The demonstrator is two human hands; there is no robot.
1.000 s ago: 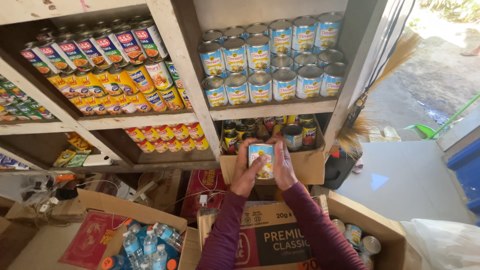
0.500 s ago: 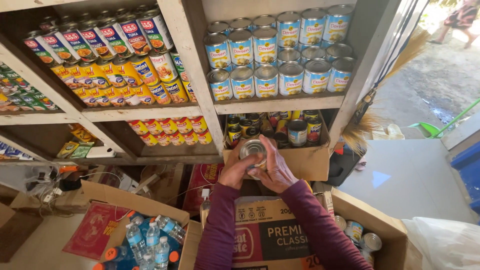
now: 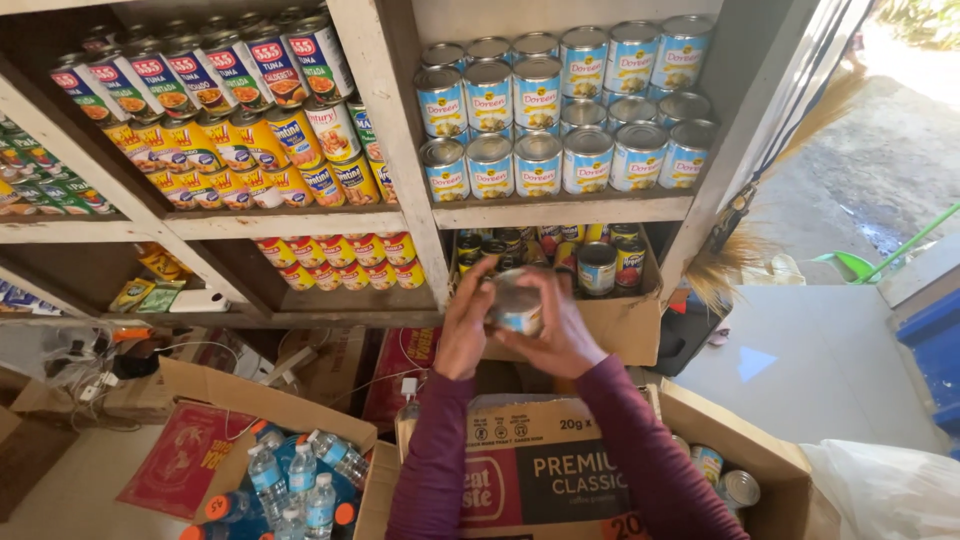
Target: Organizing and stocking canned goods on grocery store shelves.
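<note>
Since a moment ago I have tipped the small blue-labelled metal can (image 3: pixel 516 306) so its silver end faces me, my left fingers (image 3: pixel 474 300) and right fingers (image 3: pixel 556 318) clamped round it, just before the open cardboard box of cans (image 3: pixel 630 325).

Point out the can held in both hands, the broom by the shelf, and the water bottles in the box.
can (image 3: pixel 515 305), head view, on its tilted metal top.
broom (image 3: pixel 730 260), head view, on its straw bristles.
water bottles (image 3: pixel 300 475), head view, on one clear bottle's body.
</note>
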